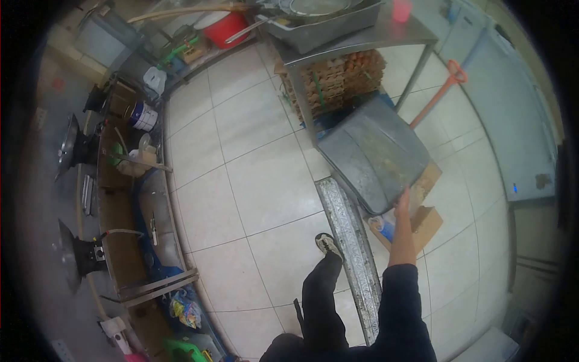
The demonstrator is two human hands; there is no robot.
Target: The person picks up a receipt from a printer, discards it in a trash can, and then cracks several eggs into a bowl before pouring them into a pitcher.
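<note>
My right hand point(402, 203) reaches forward from a dark sleeve. Its fingers are closed on the lower right edge of a large grey plastic bin point(368, 154), whose broad, scuffed face is turned up toward me. The bin is tilted beside the leg of a metal table. Below my hand is an open cardboard box point(429, 226) with something blue and white point(381, 228) in it; the bin and my arm hide part of the box. My left hand is out of view.
A metal table point(416, 36) carries a grey tub point(325, 30); stacked egg trays point(338, 81) stand underneath. An orange-handled tool point(437, 99) leans behind the bin. A metal drain strip point(347, 241) crosses the tiled floor by my shoe point(326, 244). Cluttered shelving point(117, 229) lines the left.
</note>
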